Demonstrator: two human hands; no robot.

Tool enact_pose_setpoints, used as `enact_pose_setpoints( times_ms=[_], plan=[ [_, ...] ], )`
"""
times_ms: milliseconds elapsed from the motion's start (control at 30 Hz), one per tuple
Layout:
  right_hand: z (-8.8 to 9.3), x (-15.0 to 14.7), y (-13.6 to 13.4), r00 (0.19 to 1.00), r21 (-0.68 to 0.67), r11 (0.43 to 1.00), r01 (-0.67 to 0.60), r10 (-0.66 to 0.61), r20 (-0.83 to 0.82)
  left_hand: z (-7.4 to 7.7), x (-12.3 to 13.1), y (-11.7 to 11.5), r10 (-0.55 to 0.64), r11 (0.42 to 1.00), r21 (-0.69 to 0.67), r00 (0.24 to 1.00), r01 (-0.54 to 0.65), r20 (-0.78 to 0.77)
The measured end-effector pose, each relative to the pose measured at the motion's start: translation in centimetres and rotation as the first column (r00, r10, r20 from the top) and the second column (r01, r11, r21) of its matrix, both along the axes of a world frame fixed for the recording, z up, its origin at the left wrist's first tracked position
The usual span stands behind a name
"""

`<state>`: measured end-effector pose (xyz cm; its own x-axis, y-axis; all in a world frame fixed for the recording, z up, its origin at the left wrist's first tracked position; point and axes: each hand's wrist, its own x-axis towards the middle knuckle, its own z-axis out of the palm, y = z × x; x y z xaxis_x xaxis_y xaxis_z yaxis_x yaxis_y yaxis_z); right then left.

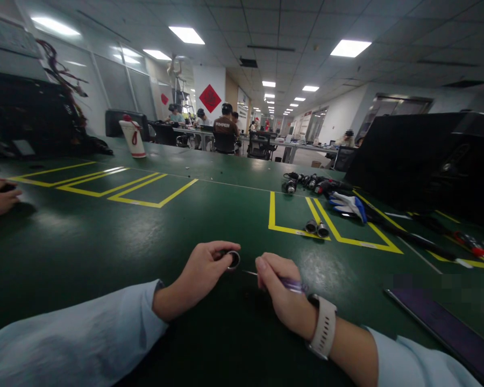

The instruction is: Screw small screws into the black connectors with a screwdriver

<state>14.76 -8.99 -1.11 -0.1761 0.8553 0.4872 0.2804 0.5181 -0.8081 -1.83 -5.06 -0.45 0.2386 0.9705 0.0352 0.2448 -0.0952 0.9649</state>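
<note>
So, L hand (201, 275): thumb+index pinch ring (233, 260).
R hand (280, 295): fingers closed on pick tool (291, 285), axis 3-9 o'clock.
ring vs tip: 10 o'clock, near, not touching.

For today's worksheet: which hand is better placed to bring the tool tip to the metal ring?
Likely right: the right hand grips the purple-handled tool, tip aimed at the metal ring in the left hand.
</note>
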Motion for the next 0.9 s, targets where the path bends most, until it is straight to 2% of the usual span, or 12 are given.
enact_pose_setpoints(
  times_ms=[67,133,200,267,367,500,733,900],
  plan=[
    [-0.4,0.1,0.4,0.989,-0.191,0.981,-0.016,-0.012,-0.147,0.0,0.0,0.1,0.019,1.000,-0.004,1.000,-0.019,-0.010],
    [-0.9,0.2,1.0,0.957,-0.340,0.934,-0.105,0.001,-0.292,0.1,0.0,0.1,0.024,1.000,-0.009,1.000,-0.024,-0.004],
    [-1.3,0.1,1.6,0.915,-0.419,0.888,-0.191,0.006,-0.404,0.2,0.0,0.1,0.018,1.000,-0.018,1.000,-0.018,0.007],
    [-1.4,0.1,1.9,0.885,-0.455,0.862,-0.222,-0.018,-0.466,0.3,0.1,0.1,0.018,0.999,-0.032,1.000,-0.017,0.013],
    [-1.3,0.1,1.9,0.873,-0.475,0.858,-0.196,-0.067,-0.482,0.4,0.2,0.0,0.021,0.998,-0.062,1.000,-0.020,0.018],
    [-0.9,0.0,1.8,0.905,-0.484,0.862,-0.151,-0.076,-0.418,0.4,0.3,-0.1,0.019,0.997,-0.079,1.000,-0.018,0.023],
    [0.0,-0.3,1.1,0.975,-0.464,0.879,-0.113,0.009,-0.220,0.7,0.3,-0.4,0.014,0.998,-0.062,0.999,-0.012,0.034],
    [-1.1,0.1,1.0,0.940,-0.328,0.933,-0.147,0.029,-0.339,0.6,0.5,-0.3,0.031,0.992,-0.127,0.996,-0.020,0.084]
  ],
)
